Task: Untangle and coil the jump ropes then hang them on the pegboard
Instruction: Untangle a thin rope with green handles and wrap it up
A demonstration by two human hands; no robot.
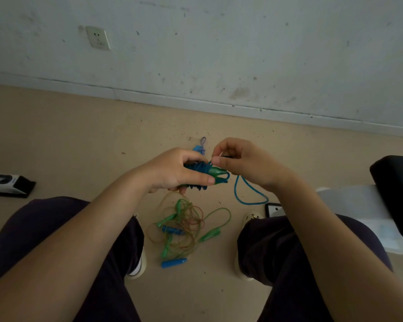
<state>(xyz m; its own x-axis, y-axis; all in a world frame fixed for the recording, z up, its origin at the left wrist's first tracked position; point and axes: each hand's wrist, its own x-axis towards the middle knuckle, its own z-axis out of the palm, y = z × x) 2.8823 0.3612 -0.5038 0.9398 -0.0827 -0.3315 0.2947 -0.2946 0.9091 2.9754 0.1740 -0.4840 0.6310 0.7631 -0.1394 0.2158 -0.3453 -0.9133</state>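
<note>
Scuffed white plaster wall (219, 54) meets a smooth tan floor (79, 140) flecked with dark specks. Above it the left hand (172, 173) grips a jump rope bundle (203, 173), thin blue cord wound tightly round tapered green plastic handles. The right hand (244, 163) pinches the cord's free end, whose loop (247, 194) hangs down. On the floor between the knees lies a tangle of translucent green ropes (184, 226) with green and blue handles

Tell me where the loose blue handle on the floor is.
In the head view, the blue handle lies on the floor low in the middle, between the person's knees, at the near edge of the tangled ropes, below both hands.
</note>
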